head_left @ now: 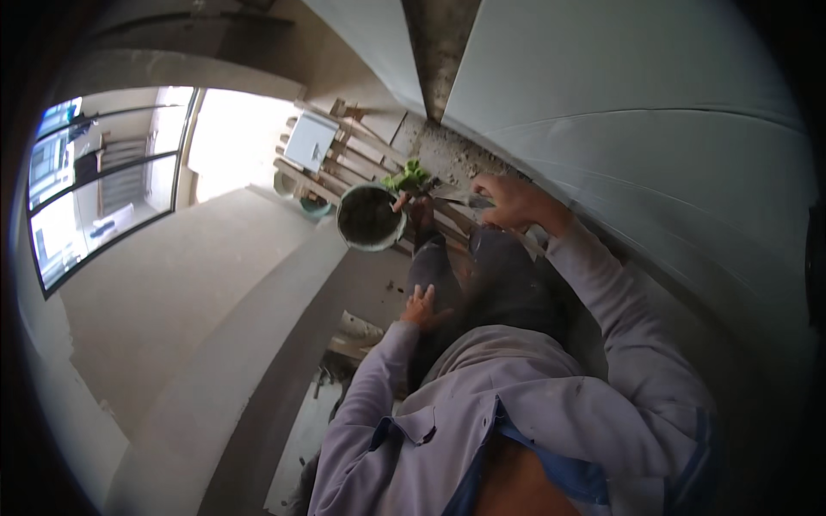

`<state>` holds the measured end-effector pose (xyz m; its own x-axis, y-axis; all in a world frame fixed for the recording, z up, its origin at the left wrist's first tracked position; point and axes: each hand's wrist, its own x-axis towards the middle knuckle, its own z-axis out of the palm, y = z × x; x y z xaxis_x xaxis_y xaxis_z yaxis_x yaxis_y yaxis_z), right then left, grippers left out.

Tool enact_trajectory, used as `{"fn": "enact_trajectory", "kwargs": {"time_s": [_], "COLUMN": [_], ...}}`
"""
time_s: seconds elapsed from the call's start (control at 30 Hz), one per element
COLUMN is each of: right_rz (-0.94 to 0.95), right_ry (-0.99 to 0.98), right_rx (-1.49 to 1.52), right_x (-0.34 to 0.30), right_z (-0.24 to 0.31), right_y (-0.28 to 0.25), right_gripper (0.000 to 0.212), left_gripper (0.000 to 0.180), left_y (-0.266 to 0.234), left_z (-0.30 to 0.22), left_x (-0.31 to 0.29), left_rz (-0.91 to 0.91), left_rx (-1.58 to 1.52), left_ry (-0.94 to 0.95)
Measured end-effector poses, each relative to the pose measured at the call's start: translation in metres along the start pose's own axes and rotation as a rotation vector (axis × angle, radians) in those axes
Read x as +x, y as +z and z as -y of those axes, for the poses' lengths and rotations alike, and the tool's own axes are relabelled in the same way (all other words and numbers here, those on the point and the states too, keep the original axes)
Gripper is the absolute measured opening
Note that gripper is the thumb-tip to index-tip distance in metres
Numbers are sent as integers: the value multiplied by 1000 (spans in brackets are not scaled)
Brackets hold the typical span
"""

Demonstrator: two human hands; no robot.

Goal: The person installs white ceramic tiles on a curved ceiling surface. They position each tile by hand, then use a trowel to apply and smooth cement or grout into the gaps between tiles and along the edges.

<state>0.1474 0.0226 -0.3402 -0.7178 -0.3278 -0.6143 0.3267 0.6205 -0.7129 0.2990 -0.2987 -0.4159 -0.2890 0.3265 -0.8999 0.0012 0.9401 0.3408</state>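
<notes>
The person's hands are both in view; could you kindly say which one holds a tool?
The right hand grips a metal-bladed tool; the left hand holds none and rests on the left leg.

Covered, cropped and murky spots
Toward two o'clock from centre, the right hand (509,204) covers part of the grey tool (470,202). At twelve, the green bunch (408,178) is too small to identify. Near eleven, shadow dims what lies in the bucket (372,248). Between nine and ten, glare washes out details beyond the window (112,181). The lower edge cuts off the jacket (538,396) toward five; farther out at two, the dark rim crops the pale panel (637,82).
</notes>
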Motion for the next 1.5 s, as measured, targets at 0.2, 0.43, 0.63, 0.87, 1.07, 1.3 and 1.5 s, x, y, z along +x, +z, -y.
{"fn": "enact_trajectory", "kwargs": {"time_s": [0.2, 0.43, 0.63, 0.87, 1.07, 1.3, 1.5], "right_rz": [302, 505, 522, 566, 856, 1087, 1032], "right_ry": [-149, -212, -268, -250, -379, 99, -152], "right_rx": [-532, -799, -992, -1030, -1101, -368, 517], "right_x": [210, 369, 434, 467, 482, 476, 373], "right_z": [-25, -40, -84, -105, -76, -61, -82], "right_y": [118, 275, 370, 428, 418, 325, 189], "right_gripper": [33, 29, 27, 30, 25, 27, 34], "left_gripper": [99, 64, 62, 60, 60, 58, 56], "left_y": [66, 104, 97, 97, 99, 91, 82], "left_z": [-36, -6, -3, 1, 5, 1, -13], "left_x": [26, 88, 95, 93, 90, 89, 89], "left_rz": [-165, -563, -522, -512, -522, -537, -632], "left_rx": [-230, -464, -595, -680, -683, -608, -527], "left_ry": [-192, -183, -201, -224, -221, -231, -210]}}
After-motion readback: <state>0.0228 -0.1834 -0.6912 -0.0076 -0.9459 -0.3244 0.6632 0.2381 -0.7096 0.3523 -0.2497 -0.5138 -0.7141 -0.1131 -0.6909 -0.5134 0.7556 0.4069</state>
